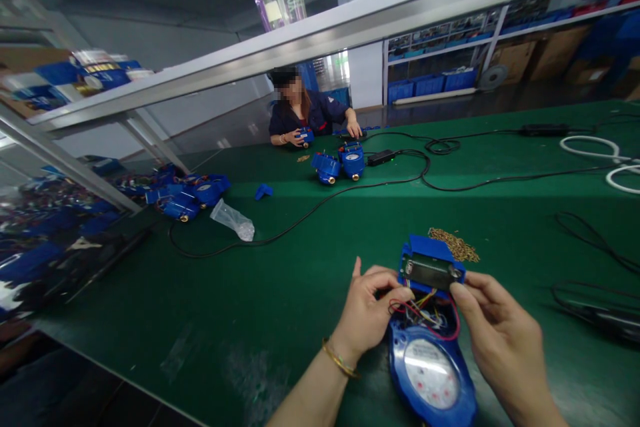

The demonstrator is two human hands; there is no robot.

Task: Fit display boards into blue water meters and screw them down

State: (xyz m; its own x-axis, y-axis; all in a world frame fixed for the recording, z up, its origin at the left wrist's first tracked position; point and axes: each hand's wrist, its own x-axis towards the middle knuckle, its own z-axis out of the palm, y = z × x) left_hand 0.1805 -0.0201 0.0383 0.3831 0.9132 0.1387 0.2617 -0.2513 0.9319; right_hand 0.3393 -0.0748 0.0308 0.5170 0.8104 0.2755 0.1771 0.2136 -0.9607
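Note:
A blue water meter (395, 360) with a round white dial lies before me on the green table, its wiring compartment exposed. Red, yellow and black wires (425, 307) run from it to a blue cover (431, 248) that carries a dark display board (431, 271). My left hand (373, 307) pinches at the wires by the cover's left corner, little finger raised. On the other side my right hand (495, 327) grips the cover's right edge between thumb and fingers. Just behind the cover lies a pile of small brass-coloured screws (454, 245).
Two more water meters (337, 165) stand mid-table near a black cable (310, 213). Across the table a person (307, 110) handles another meter. A plastic bag (233, 220) and several piled meters (193, 197) lie left. A shelf beam (320, 33) crosses overhead; a black tool (600, 320) lies right.

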